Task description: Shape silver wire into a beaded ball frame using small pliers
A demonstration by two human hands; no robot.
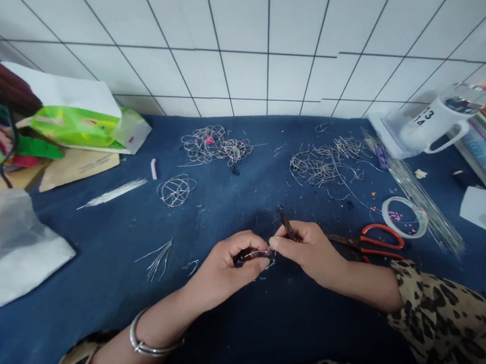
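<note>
My left hand (231,264) is closed, its thumb and fingers pinching a small wire piece (255,255) with dark and pinkish bits along it. Close beside it, my right hand (308,248) has thumb and forefinger pressed together at the right end of that piece. A dark narrow tool (285,219) is gripped in my right hand, its tip pointing away from me; the rest is hidden by the fingers, so its kind is unclear. Scissors with red-orange handles (380,238) lie right of my right hand, partly covered by it. A few cut wires (160,260) lie left of my left hand.
Tangled wire (327,162) and another tangle (215,145) lie farther back. A round wire frame (177,190) sits left. To the right are a tape-like ring (404,217) around pink beads, a bundle of straight wires (427,205) and a white mug (435,124). A plastic bag (10,248) lies left.
</note>
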